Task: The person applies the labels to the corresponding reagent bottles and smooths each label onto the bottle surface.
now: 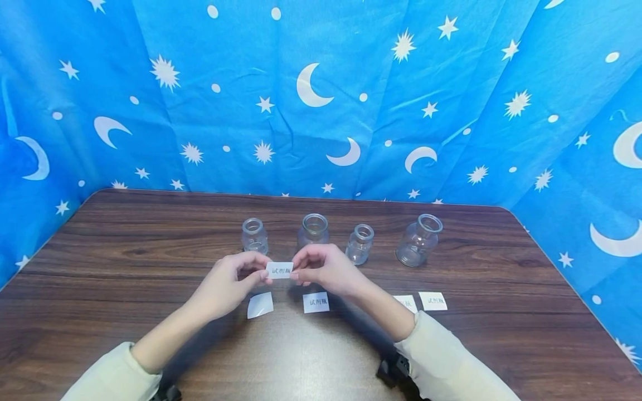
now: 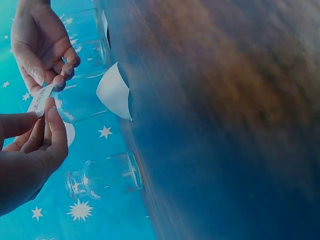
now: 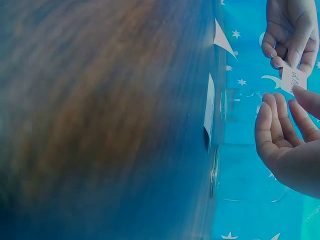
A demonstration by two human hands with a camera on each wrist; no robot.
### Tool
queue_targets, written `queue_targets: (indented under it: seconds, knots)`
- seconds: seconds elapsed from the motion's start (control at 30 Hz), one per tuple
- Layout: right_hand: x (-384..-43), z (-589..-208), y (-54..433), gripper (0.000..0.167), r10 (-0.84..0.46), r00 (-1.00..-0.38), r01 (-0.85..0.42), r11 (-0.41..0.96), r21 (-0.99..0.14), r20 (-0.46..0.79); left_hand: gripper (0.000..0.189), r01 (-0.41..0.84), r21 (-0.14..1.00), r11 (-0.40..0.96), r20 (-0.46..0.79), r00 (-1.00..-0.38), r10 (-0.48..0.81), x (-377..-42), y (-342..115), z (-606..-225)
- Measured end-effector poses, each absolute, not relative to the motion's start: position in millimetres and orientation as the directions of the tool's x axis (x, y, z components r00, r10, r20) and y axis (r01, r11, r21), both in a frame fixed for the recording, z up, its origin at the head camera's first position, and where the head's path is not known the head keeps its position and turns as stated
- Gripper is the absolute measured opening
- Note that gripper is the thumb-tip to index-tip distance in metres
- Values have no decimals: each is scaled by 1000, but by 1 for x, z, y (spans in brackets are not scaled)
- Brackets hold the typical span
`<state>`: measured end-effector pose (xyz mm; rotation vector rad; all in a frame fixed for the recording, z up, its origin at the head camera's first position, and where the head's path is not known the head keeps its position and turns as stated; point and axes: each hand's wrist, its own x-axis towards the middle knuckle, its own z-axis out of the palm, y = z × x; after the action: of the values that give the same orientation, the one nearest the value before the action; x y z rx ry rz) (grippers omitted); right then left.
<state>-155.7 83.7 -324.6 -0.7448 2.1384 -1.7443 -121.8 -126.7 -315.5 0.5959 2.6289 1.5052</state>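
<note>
Left hand (image 1: 232,283) and right hand (image 1: 331,270) pinch a printed label (image 1: 279,270) — narrow grip at either end.

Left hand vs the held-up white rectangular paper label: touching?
Touching. The head view shows it: the left hand pinches the white rectangular paper label at its left edge, thumb in front.

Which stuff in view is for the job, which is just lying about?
Likely for the job:
held label
three printed labels on the table
four glass jars

Probably just lying about:
blank-faced slip, purpose unclear
star-and-moon cloth, backdrop only
</note>
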Motion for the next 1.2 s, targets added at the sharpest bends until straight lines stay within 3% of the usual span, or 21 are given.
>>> queue_targets:
  seconds: [0.33,0.73,1.2]
  knots:
    - [-154,-324,80,4,-544,-833,-223,172,-959,96,13,291,835,468,142,-934,328,-122,-129,-317]
    - [-155,-322,62,3,-530,-838,-260,182,-948,128,11,328,749,575,242,-944,224,-124,-139,-312]
    - [-165,-322,42,4,-454,-876,-328,314,-891,162,8,299,723,622,226,-954,196,-135,-153,-319]
